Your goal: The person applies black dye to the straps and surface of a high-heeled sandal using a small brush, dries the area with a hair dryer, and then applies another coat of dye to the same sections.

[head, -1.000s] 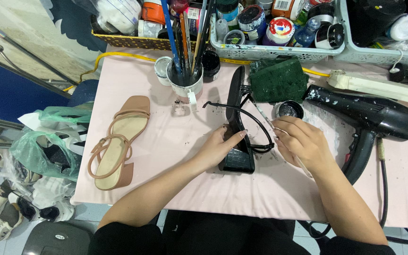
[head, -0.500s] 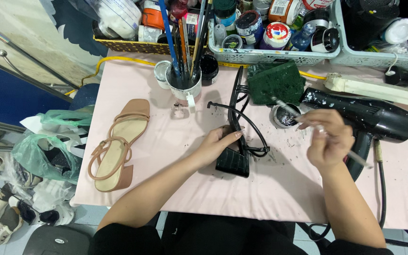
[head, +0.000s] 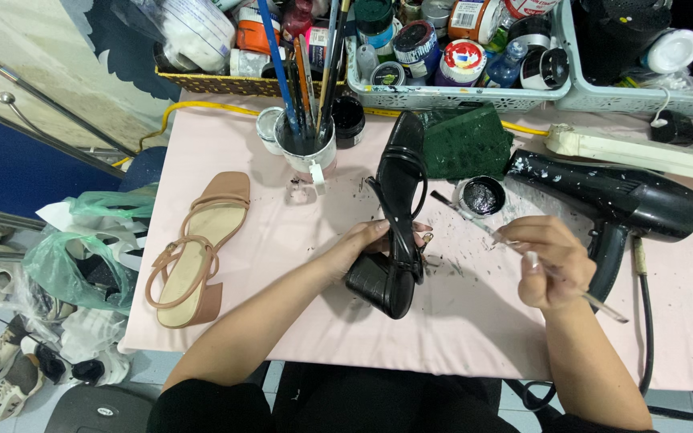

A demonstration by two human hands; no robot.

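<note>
Black heeled sandal lies mid-table, glossy, thin straps, block heel near; left hand clasps its heel end. Right hand pinches a thin brush just right of it. Pink tabletop, paint-flecked; crowded baskets far, bagged shoes left.

The left hand hides part of the black block-heeled strappy sandal; its palm side cannot be seen. The black hair dryer's cord runs off the bottom edge. Plastic baskets of paint jars at the desk's far edge are cut off at the top
</note>
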